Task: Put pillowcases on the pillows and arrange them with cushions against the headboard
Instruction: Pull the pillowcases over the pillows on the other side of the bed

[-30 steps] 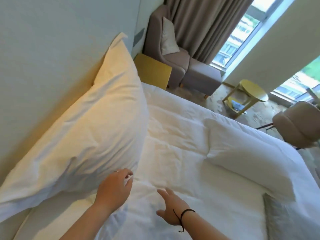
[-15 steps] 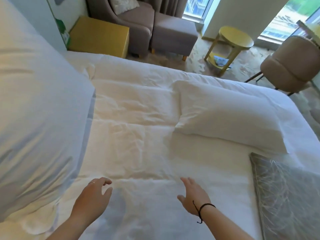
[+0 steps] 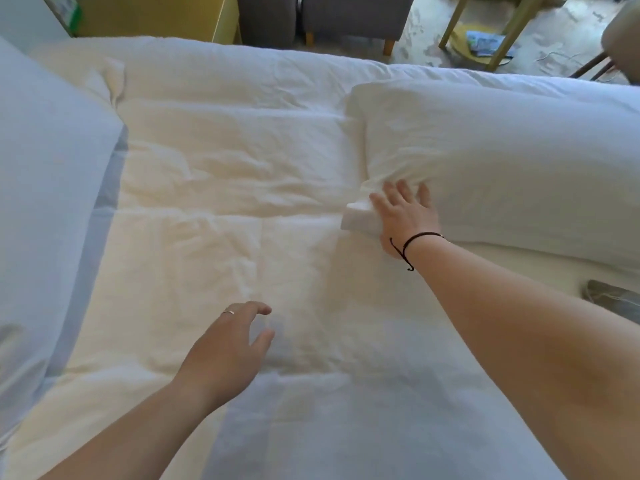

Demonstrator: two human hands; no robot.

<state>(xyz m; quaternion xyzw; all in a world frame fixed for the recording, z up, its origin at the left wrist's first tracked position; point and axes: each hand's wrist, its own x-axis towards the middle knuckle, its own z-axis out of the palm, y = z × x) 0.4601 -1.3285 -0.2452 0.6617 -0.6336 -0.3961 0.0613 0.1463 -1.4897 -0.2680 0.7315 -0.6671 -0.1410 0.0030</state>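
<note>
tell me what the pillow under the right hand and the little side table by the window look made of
Pillow: white woven fabric, likely cotton, matte; it creases where the right hand presses its corner. Side table: yellow-painted legs, smooth and rigid, wood or metal; I can't tell which.

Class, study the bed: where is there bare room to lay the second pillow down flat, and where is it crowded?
The widest free patch is the wrinkled duvet between the propped pillow at the left and the flat pillow at the right, above the left hand. The right side is crowded: the right hand presses that pillow's corner, with a grey cushion below.
</note>
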